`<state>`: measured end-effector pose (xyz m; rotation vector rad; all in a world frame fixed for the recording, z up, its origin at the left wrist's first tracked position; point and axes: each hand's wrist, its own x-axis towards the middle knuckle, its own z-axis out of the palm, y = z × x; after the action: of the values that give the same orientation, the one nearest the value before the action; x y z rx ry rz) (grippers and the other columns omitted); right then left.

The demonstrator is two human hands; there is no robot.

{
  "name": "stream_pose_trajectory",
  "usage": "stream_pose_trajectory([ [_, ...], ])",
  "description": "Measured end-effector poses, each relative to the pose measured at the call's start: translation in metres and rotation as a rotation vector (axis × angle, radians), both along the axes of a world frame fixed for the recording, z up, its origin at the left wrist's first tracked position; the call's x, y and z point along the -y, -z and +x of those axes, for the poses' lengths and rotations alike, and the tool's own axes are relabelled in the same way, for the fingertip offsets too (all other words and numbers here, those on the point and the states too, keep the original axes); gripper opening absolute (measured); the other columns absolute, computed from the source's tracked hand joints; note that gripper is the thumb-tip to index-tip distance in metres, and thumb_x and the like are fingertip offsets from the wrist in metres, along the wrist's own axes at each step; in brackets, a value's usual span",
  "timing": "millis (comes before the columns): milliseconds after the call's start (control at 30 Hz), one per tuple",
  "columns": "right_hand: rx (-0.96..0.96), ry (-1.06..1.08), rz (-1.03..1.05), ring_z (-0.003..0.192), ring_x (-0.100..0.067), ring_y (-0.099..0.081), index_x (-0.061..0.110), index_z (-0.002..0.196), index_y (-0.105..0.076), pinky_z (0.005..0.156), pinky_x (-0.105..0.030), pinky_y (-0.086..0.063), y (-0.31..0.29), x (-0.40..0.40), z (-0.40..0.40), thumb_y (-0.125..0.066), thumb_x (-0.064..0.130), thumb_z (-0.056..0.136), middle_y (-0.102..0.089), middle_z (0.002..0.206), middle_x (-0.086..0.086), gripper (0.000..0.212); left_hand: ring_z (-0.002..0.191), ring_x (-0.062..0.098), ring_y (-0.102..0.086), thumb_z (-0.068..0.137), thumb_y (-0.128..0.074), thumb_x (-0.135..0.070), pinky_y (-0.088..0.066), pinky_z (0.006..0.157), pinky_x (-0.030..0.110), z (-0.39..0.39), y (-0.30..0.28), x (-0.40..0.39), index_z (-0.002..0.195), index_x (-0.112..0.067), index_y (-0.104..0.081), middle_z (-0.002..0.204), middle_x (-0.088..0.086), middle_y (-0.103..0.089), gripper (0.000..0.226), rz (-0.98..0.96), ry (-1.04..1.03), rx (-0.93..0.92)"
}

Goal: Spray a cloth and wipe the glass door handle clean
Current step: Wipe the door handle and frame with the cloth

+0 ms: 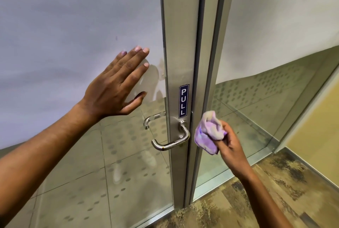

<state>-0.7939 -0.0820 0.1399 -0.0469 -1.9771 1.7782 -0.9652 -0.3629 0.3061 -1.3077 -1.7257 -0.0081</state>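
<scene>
Hovering right of handle [170, 140]: cloth [209, 132] in right hand [230, 146].

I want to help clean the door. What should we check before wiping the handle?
1. Cloth in the right hand: ok, bunched in its grip.
2. Cloth sprayed: cannot tell.
3. Handle free to reach: ok, nothing covers it.
4. Cloth on handle: not ok, it sits just beside it.
5. Left hand steadying the glass door: ok, it looks flat against it.
</scene>
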Motion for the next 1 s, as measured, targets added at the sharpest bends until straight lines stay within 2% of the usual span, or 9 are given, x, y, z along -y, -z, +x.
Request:
stream_pose_trajectory([
  [100,0.060,0.024,0.255,0.096,-0.006,-0.061,0.037,0.120,-0.055,0.078,-0.015,-0.049,0.011,0.014,0.000,-0.054,-0.006,0.085,-0.064,0.114,0.002,0.056,0.146,0.046,-0.036,0.095,-0.061,-0.030,-0.034,0.120,0.057,0.000,0.001,0.000,0.145,0.004,-0.037,0.154,0.031,-0.037,0.066,0.001,-0.001,0.004],
  [167,0.066,0.032,0.375,0.108,0.000,-0.058,0.034,0.121,-0.055,0.085,-0.010,-0.047,0.013,0.027,-0.003,-0.051,-0.016,0.081,-0.060,0.123,0.000,0.064,0.146,0.046,-0.036,0.094,-0.062,-0.030,-0.034,0.119,0.058,0.000,0.001,0.000,0.145,0.004,-0.037,0.154,0.032,-0.038,0.066,0.003,0.000,0.008],
  [233,0.044,0.053,0.522,0.114,-0.003,-0.056,0.030,0.125,-0.055,0.092,-0.018,-0.048,0.016,0.040,-0.007,-0.051,-0.015,0.078,-0.058,0.127,0.006,0.066,0.146,0.046,-0.036,0.095,-0.061,-0.030,-0.035,0.119,0.058,0.000,0.001,0.000,0.144,0.004,-0.037,0.153,0.032,-0.038,0.065,0.003,0.000,0.011],
  [300,0.079,0.074,0.598,0.110,-0.006,-0.057,0.032,0.131,-0.051,0.090,-0.026,-0.050,0.020,0.046,-0.011,-0.053,-0.005,0.081,-0.057,0.127,0.010,0.062,0.146,0.046,-0.036,0.095,-0.061,-0.030,-0.035,0.119,0.058,0.000,0.001,0.001,0.144,0.004,-0.037,0.153,0.032,-0.038,0.064,0.004,-0.001,0.015],
  [400,0.159,0.098,0.662,0.102,-0.012,-0.057,0.035,0.133,-0.047,0.086,-0.032,-0.051,0.022,0.048,-0.021,-0.057,0.016,0.084,-0.056,0.123,0.009,0.053,0.146,0.046,-0.036,0.095,-0.060,-0.031,-0.035,0.119,0.058,0.000,0.001,0.001,0.144,0.004,-0.037,0.153,0.031,-0.038,0.064,0.004,0.001,0.015],
  [500,0.243,0.109,0.700,0.095,-0.015,-0.057,0.030,0.127,-0.054,0.082,-0.035,-0.052,0.015,0.049,-0.032,-0.053,0.037,0.083,-0.055,0.116,0.007,0.044,0.146,0.045,-0.036,0.094,-0.061,-0.030,-0.035,0.119,0.058,-0.001,0.001,0.000,0.144,0.004,-0.038,0.153,0.031,-0.038,0.065,0.007,0.009,0.021],
  [667,0.362,0.140,0.796,0.085,-0.016,-0.057,0.023,0.115,-0.063,0.078,-0.029,-0.049,0.005,0.056,-0.046,-0.053,0.040,0.082,-0.050,0.113,0.005,0.038,0.146,0.045,-0.035,0.094,-0.062,-0.031,-0.035,0.119,0.058,-0.002,0.000,0.001,0.143,0.004,-0.038,0.153,0.031,-0.038,0.065,0.004,0.014,0.030],
  [833,0.428,0.103,0.798,0.089,-0.015,-0.056,0.017,0.112,-0.064,0.086,-0.036,-0.053,0.003,0.082,-0.044,-0.054,0.044,0.086,-0.045,0.118,0.004,0.039,0.146,0.045,-0.036,0.094,-0.061,-0.032,-0.036,0.118,0.058,-0.001,0.001,0.001,0.144,0.004,-0.038,0.153,0.031,-0.039,0.065,0.001,0.021,0.032],
  [1000,0.429,0.075,0.782,0.092,-0.021,-0.058,0.016,0.108,-0.063,0.089,-0.035,-0.049,-0.003,0.123,-0.045,-0.055,0.043,0.086,-0.047,0.114,0.001,0.036,0.147,0.045,-0.035,0.095,-0.061,-0.032,-0.035,0.118,0.059,-0.002,0.000,0.001,0.143,0.006,-0.040,0.154,0.031,-0.038,0.065,0.001,0.025,0.034],
])
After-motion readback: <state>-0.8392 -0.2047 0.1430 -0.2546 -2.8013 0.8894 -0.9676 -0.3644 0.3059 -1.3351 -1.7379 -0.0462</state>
